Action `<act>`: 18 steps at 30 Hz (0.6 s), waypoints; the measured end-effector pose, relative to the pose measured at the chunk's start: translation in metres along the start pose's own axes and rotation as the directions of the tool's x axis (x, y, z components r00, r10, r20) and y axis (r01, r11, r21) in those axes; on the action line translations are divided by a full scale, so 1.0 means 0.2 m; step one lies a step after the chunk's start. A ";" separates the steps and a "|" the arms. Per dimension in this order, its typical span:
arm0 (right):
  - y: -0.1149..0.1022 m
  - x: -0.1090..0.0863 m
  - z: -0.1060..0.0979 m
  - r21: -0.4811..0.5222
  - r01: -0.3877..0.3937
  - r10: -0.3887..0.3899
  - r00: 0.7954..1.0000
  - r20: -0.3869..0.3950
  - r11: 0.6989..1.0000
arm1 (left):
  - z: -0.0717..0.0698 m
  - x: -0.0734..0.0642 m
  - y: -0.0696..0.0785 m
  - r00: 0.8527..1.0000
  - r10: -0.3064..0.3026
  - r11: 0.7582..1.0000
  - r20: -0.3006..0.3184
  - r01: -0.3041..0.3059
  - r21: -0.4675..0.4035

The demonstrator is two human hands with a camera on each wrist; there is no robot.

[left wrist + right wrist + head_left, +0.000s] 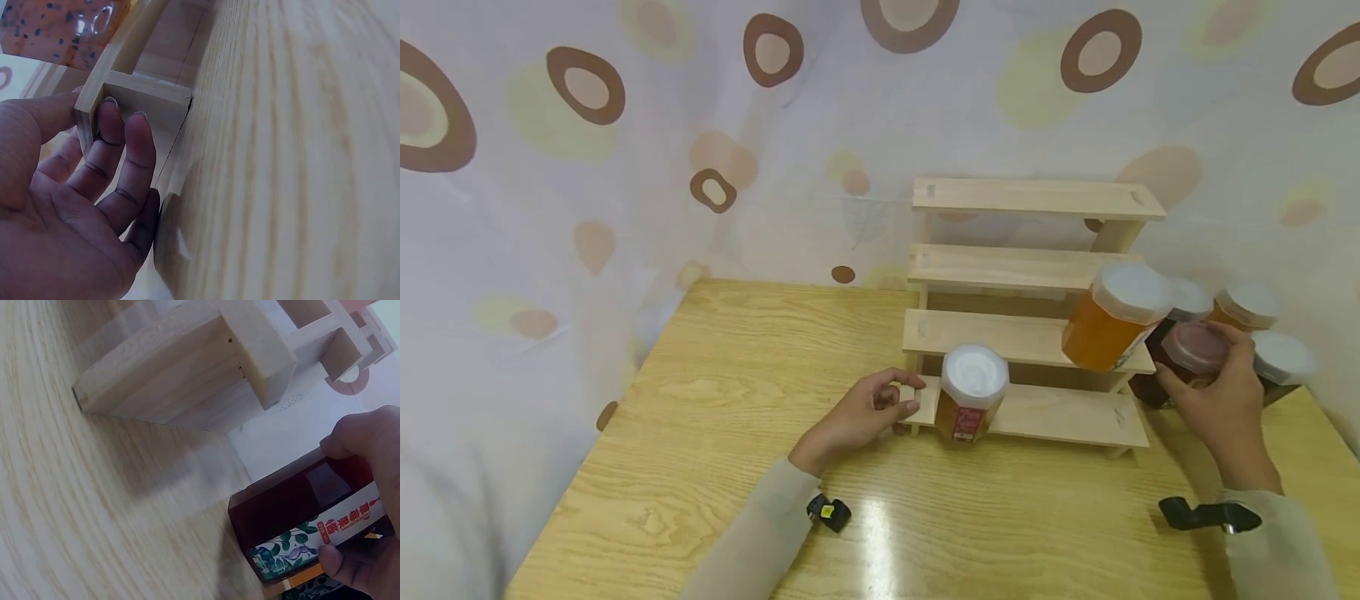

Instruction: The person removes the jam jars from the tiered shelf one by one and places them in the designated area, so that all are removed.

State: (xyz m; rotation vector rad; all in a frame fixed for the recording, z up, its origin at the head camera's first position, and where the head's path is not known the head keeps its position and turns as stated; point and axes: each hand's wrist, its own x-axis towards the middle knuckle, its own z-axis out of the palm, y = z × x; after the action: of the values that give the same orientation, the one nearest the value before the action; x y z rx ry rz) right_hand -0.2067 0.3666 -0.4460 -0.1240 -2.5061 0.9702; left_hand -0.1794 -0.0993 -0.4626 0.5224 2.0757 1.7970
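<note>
My left hand (868, 408) pinches the left end of the lowest step of a four-step wooden display rack (1067, 412). In the left wrist view the thumb lies over the board (94, 103) and the fingertips reach underneath. On that step, near its left end, stands an amber jar (973, 375) with a white lid. An orange jar (1105, 325) occupies the right end of the second step. Beside the rack, my right hand (1228, 408) grips a dark red jar (300, 506) with a printed label; its lid (1198, 346) looks pinkish.
Several more white-lidded jars cluster behind and around the right hand, among them an orange one (1247, 304) and a dark one (1285, 358). The rack's top step (1030, 196) stands close to the patterned backdrop (850, 100). Wood-grain table (715, 400) extends left and in front.
</note>
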 end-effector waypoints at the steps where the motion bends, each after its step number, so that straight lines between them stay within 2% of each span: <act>1: 0.00 0.00 0.00 -0.004 -0.006 0.006 1.000 0.001 1.000 | 0.00 0.00 0.00 1.000 -0.002 1.000 0.000 0.002 0.002; 5: 0.00 0.00 0.01 0.006 0.005 -0.005 1.000 -0.020 1.000 | 0.01 0.00 0.00 1.000 -0.016 1.000 -0.010 0.016 0.021; 11: -0.03 0.02 0.01 0.018 0.100 -0.098 0.992 -0.080 0.995 | 0.01 0.00 0.02 0.999 -0.026 0.999 -0.018 0.027 0.036; 18: -0.05 0.03 -0.02 0.047 0.144 -0.137 0.983 -0.124 0.989 | 0.01 0.00 0.01 0.999 -0.034 0.999 -0.017 0.035 0.030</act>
State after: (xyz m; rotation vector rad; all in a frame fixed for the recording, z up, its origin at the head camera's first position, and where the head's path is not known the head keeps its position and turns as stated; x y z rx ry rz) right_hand -0.2087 0.3624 -0.4347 0.0114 -2.3415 0.9451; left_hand -0.1782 -0.0976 -0.4607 0.4785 2.1132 1.7587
